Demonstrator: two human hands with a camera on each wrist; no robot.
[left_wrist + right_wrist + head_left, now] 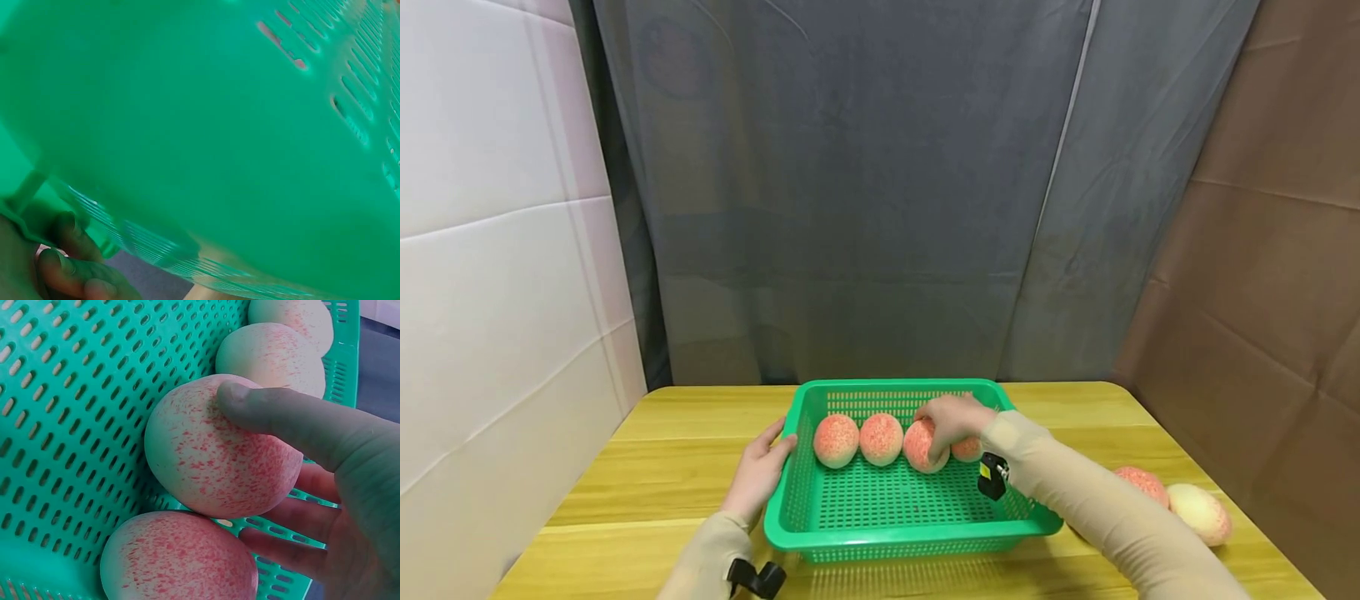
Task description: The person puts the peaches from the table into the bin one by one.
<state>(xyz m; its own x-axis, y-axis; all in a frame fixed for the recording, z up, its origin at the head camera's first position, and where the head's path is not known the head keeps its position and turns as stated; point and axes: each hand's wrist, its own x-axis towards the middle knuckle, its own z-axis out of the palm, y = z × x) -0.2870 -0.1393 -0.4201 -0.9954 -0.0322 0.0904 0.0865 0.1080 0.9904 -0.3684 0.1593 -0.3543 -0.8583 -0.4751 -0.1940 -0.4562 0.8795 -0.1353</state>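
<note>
A green plastic basket [917,533] stands on the wooden table, with a row of pink-speckled peaches along its far side. My left hand [757,477] grips the basket's left rim; in the left wrist view its curled fingers [81,275] show at the rim. Inside the basket, my right hand [957,419] holds the third peach [917,451] from the left, thumb on its near side. Two peaches, one at the left end [836,441] and its neighbour [882,439], lie to the left. The rightmost peach [967,450] is partly hidden by the right hand.
Outside the basket at the right, a pink peach [1142,483] and a paler one [1201,514] lie on the table [625,500], partly behind the right forearm. Grey cloth [865,208] hangs behind the table, with a white panel at left and a brown one at right.
</note>
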